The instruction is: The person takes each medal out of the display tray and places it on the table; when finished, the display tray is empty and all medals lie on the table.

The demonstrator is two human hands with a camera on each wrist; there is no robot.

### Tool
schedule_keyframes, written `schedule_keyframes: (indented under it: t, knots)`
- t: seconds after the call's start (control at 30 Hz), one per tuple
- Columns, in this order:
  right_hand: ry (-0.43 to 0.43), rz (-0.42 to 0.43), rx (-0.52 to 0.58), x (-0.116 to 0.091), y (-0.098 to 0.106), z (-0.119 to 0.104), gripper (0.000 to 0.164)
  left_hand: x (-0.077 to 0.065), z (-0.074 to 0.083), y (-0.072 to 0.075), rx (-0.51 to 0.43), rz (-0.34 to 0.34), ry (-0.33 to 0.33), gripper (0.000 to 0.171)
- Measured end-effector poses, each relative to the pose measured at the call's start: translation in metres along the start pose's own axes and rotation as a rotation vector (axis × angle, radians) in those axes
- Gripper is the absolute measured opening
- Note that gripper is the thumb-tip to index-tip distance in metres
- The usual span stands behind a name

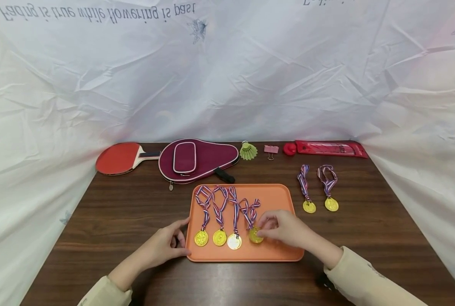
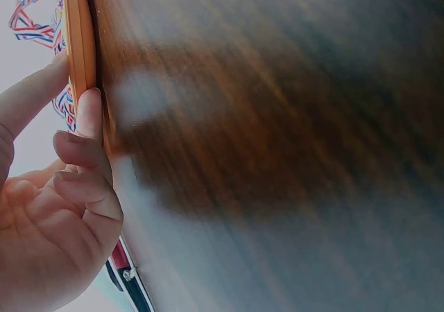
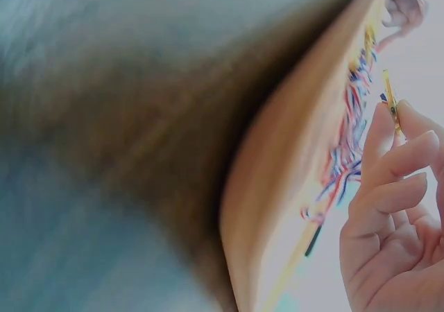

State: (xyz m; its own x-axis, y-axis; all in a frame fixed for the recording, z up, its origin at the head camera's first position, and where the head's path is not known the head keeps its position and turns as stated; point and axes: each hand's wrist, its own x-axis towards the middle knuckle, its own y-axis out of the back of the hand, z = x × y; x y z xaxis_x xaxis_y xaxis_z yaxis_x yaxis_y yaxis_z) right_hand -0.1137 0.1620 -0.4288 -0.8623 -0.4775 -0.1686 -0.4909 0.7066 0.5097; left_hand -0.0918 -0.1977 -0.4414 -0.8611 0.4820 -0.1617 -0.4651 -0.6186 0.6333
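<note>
Counted six round medals (image 1: 219, 237) with striped ribbons: five gold, one silvery. Two lay on the brown wood-grain table (image 1: 384, 246), beyond the right edge of one orange rectangular tray (image 1: 277, 253); four were at the tray. Right hand's (image 1: 284, 227) fingers pinched the rightmost tray medal (image 1: 255, 236); left hand's (image 1: 166, 244) gripped the tray's left edge.

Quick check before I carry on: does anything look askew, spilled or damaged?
No spill or damage stands out. On the orange rectangular tray, the red-white-blue striped ribbon of the round gold medal pinched by the right hand looks more bunched than its neighbours. Beside it, one round silvery medal looks paler, possibly glare.
</note>
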Motion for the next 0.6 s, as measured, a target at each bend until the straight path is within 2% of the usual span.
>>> schedule_keyframes:
  t: [0.27, 0.6]
  knots:
    - [0.021, 0.158, -0.088, -0.013, 0.030, -0.009, 0.015, 0.000, 0.000, 0.000, -0.002, -0.001, 0.003, 0.079]
    - [-0.076, 0.274, -0.077, -0.040, 0.075, -0.013, 0.022, 0.000, 0.000, 0.000, -0.008, 0.003, -0.011, 0.077]
